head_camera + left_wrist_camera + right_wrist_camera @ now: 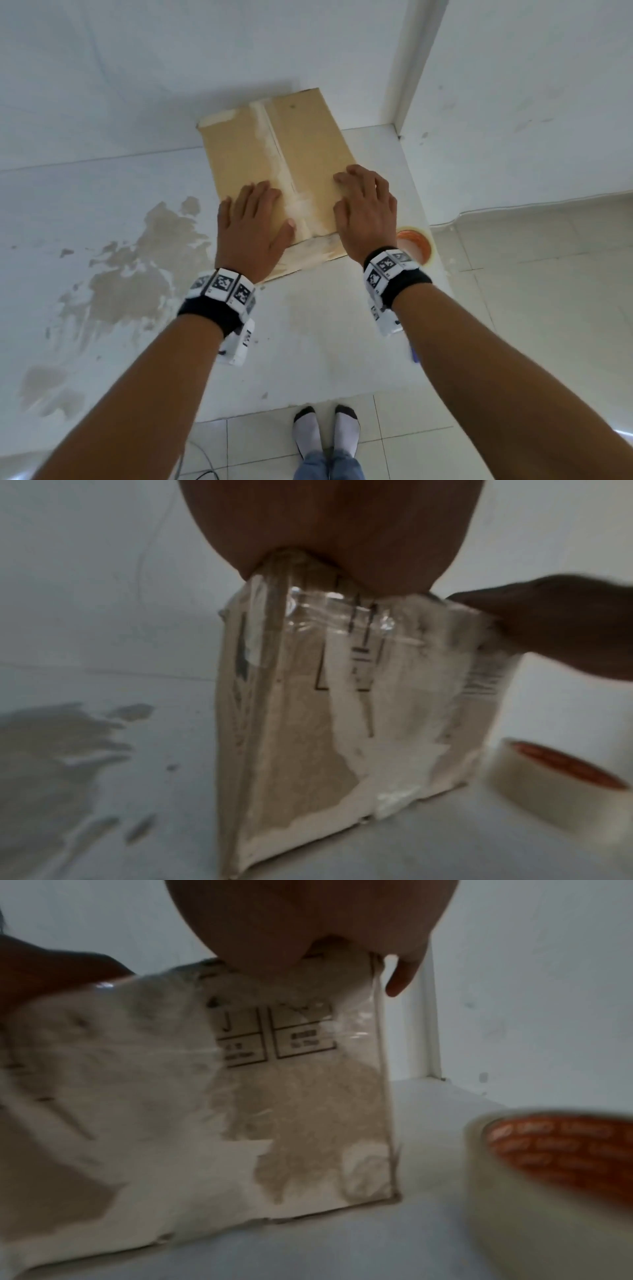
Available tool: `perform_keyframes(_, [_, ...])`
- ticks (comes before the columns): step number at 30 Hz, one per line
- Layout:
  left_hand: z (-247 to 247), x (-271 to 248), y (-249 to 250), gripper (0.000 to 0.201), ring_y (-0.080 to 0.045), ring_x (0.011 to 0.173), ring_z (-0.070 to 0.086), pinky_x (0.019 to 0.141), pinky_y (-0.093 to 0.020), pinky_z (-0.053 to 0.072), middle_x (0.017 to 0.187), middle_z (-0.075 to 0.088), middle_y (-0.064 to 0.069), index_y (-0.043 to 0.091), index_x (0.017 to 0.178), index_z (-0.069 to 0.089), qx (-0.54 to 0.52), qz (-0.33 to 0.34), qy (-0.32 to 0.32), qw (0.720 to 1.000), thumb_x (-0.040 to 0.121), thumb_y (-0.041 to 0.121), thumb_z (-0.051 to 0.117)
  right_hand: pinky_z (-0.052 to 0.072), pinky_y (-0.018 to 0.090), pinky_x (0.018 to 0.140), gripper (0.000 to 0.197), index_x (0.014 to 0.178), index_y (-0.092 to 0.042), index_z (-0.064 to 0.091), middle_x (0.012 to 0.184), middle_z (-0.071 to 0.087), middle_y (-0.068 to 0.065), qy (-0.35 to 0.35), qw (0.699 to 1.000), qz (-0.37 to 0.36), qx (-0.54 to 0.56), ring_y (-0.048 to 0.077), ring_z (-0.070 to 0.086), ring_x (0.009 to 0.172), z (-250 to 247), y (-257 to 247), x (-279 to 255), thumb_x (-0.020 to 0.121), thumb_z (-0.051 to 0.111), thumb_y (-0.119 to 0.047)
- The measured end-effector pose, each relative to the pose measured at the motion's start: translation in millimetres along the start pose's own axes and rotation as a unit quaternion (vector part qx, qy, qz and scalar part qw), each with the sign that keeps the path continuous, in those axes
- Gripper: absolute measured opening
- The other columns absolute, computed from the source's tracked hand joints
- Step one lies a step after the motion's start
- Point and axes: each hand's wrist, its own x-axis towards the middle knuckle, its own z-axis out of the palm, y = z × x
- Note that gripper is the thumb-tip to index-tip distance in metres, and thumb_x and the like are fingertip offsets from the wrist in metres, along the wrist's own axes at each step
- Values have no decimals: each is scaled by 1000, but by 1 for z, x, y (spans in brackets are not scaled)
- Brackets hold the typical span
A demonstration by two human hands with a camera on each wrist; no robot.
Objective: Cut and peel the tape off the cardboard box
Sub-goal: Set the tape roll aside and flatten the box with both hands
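White stained counter (137,222) by wall. Cardboard box (308,144) centre, long axis 11-to-5 o'clock, tape (270,137) along seam. Both hands flat, fingers spread, left hand (251,226), right hand (364,209). Tape roll (416,245) at 4 o'clock; print unreadable.

Tan cardboard box (298,161), whitish tape (274,144) down middle; tape roll (416,245) orange-cored at right; white surface (102,212), brown-stained left.
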Motion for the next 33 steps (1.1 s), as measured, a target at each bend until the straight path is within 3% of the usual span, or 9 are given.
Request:
perform_keyframes(3, [9, -4, 37, 64, -36, 148, 36, 119, -58, 22, 158, 44, -11, 12, 146, 49, -26, -88, 29, 995, 94, 50, 41, 33, 51, 109, 40, 129, -33, 55, 144, 48, -11, -37, 997, -60, -13, 20, 40, 136, -13, 19, 28, 90, 47, -24])
perform_keyframes(8, [12, 6, 100, 68, -30, 158, 12, 125, -54, 5, 169, 22, -7, 14, 157, 30, -110, -218, 2, 970, 97, 40, 49, 2, 65, 117, 38, 133, -43, 44, 150, 37, -21, -144, 982, -96, -76, 21, 17, 151, -27, 37, 71, 102, 31, -25])
perform_keyframes(13, [-2, 22, 89, 68, -28, 151, 23, 121, -47, 11, 160, 35, -5, 16, 151, 36, -231, -259, 49, 937, 89, 28, 59, -1, 55, 122, 54, 137, -30, 49, 154, 39, -10, -123, 987, -56, -86, 22, 15, 153, -29, 8, 67, 92, 43, -2])
perform_keyframes(17, [-23, 54, 25, 63, -30, 150, 27, 120, -46, 18, 159, 37, -8, 15, 151, 39, -152, -209, 71, 963, 91, 23, 57, 7, 50, 124, 54, 152, -16, 34, 164, 23, 6, -142, 990, -20, 20, 26, 13, 153, -24, -45, 15, 99, 43, -15])
perform_keyframes(21, [-28, 68, -49, 67, -30, 159, -2, 126, -51, 2, 173, 6, -7, 21, 163, 15, 26, -78, -99, 992, 105, 48, 34, -4, 49, 124, 91, 158, -13, 11, 167, 0, 8, -237, 969, -33, -66, 25, -4, 155, -7, -68, -25, 92, 31, -72])
perform_keyframes(23, [-26, 59, -64, 71, -28, 159, -4, 127, -50, 0, 173, 1, -6, 21, 164, 8, 42, -44, -125, 990, 104, 56, 25, -6, 49, 124, 104, 159, -13, 5, 167, -6, 9, -254, 957, -71, -121, 26, -9, 154, -7, -59, -23, 86, 31, -81])
perform_keyframes(27, [-19, 40, -59, 85, -28, 159, -6, 127, -50, -3, 172, -4, -10, 14, 164, 0, 46, -27, -118, 992, 100, 66, 18, -9, 51, 123, 99, 159, -14, -6, 166, -15, 6, -311, 931, -117, -153, 23, -18, 153, -21, -37, -2, 90, 31, -76])
perform_keyframes(30, [-19, 26, -52, 94, -28, 159, -9, 127, -49, -5, 172, -10, -10, 14, 164, -5, 56, -1, -128, 990, 93, 73, 14, -4, 51, 124, 84, 158, -15, -8, 166, -15, 2, -321, 926, -108, -166, 22, -18, 153, -37, -18, 10, 100, 34, -58])
perform_keyframes(33, [-17, 18, -45, 80, -25, 159, -5, 127, -51, -5, 173, -5, -3, 24, 164, -1, 61, 22, -126, 990, 97, 63, 15, 6, 52, 125, 70, 159, -17, -4, 167, -10, -2, -301, 935, -81, -170, 23, -10, 154, -50, 0, 17, 106, 33, -41])
